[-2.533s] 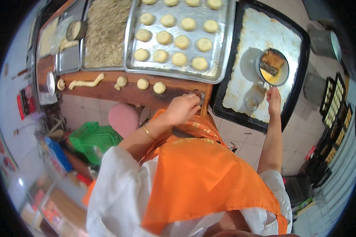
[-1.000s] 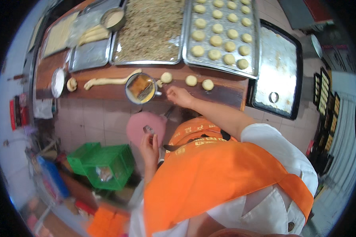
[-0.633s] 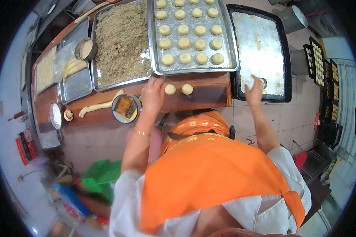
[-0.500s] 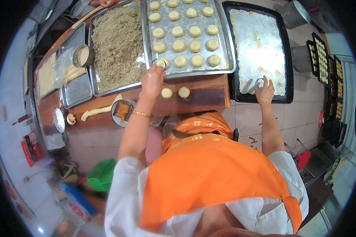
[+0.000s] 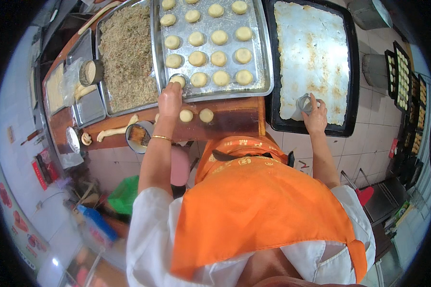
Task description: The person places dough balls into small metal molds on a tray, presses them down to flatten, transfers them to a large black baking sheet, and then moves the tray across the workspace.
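Note:
My left hand (image 5: 170, 100) is closed on a small metal ring (image 5: 178, 75) at the near left corner of a floured metal tray (image 5: 258, 90). A pale flattened dough round (image 5: 177, 81) shows inside the ring. Several similar dough rounds (image 5: 221, 78) sit in rows on that tray. My right hand (image 5: 316, 116) grips another metal ring (image 5: 304, 102) over the black-rimmed baking tray (image 5: 316, 57), whose silvery base has brownish stains. Two dough rounds (image 5: 196, 115) lie on the wooden counter (image 5: 234, 117) just beside my left wrist, with another partly hidden behind it.
Left of the dough tray stands a tray of crumbly brown filling (image 5: 127, 52). Further left are a bowl of pale powder (image 5: 91, 71) and a dough rope (image 5: 117, 129). A bowl with a brush (image 5: 139, 137) stands at the counter's near edge. Racked trays (image 5: 402, 71) are at far right.
The view has shifted, so the trays appear further left. The left ring now surrounds the corner dough round. In my right hand the ring shows more plainly, still over the black-rimmed tray.

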`<state>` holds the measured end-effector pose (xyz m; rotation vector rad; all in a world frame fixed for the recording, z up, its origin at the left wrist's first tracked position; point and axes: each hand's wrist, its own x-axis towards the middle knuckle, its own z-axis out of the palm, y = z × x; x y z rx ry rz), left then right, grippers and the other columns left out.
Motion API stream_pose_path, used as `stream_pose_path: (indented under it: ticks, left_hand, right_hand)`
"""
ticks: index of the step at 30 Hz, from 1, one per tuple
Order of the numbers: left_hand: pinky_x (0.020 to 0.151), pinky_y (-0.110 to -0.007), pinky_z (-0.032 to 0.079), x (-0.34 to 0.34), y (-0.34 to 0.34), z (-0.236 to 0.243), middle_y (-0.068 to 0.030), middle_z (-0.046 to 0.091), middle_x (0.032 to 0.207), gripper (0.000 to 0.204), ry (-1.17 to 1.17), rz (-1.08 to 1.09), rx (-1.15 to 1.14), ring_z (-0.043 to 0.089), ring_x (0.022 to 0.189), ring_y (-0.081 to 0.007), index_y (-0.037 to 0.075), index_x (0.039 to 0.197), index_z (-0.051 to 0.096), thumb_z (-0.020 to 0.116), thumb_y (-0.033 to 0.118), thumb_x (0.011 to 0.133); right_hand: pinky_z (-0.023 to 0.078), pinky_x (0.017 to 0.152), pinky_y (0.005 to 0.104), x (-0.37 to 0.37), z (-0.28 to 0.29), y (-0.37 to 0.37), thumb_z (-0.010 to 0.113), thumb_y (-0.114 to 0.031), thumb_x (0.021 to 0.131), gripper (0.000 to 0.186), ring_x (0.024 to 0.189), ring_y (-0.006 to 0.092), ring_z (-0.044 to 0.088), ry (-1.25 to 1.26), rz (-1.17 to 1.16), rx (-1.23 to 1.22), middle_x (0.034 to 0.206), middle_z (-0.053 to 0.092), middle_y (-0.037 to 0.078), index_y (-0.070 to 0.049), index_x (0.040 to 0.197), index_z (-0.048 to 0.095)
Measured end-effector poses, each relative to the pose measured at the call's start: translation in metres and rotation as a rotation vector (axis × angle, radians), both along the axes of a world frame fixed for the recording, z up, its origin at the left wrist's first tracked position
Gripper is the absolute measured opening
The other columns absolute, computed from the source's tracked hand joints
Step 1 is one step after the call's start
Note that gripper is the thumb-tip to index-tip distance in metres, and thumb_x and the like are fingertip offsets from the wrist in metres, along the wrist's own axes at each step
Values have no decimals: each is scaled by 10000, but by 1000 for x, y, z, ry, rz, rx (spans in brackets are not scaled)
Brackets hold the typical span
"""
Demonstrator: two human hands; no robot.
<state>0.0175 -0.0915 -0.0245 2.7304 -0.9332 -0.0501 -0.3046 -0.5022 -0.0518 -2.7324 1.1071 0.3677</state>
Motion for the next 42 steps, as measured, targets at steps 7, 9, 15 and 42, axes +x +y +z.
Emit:
stream_pose_path:
  ticks: [7,9,15,42]
  left_hand:
    - [962,-483,487,-2,-13,10,-173,548,1272,523,34,194,-101,557,1159,-392,86,1277,591,769,119,786]
    - [1012,-471,477,0,-19,11,-205,514,1362,604,-7,127,-29,520,1240,-399,82,1352,558,785,109,793]
    - [1058,-486,445,11,-17,-1,-200,504,1394,688,168,90,83,511,1273,-399,107,1399,547,811,86,763]
    - [1219,-605,84,59,-50,-47,-163,107,1683,663,-45,33,80,103,1549,-376,286,1612,256,487,477,1020]
  right_hand:
    - [530,955,459,14,-2,-10,838,-132,712,788,1193,364,536,-89,232,84,1310,502,137,-217,1420,503]
    - [527,956,453,17,-9,-12,829,-118,709,768,1184,364,538,-49,234,93,1300,506,137,-180,1405,509]
    - [505,992,431,76,43,21,832,-188,751,681,1203,366,533,-368,41,143,1281,515,185,-119,1358,531]
    - [109,1206,609,257,-10,132,665,-481,911,790,1535,371,156,-428,485,24,1649,220,160,-278,1586,310]
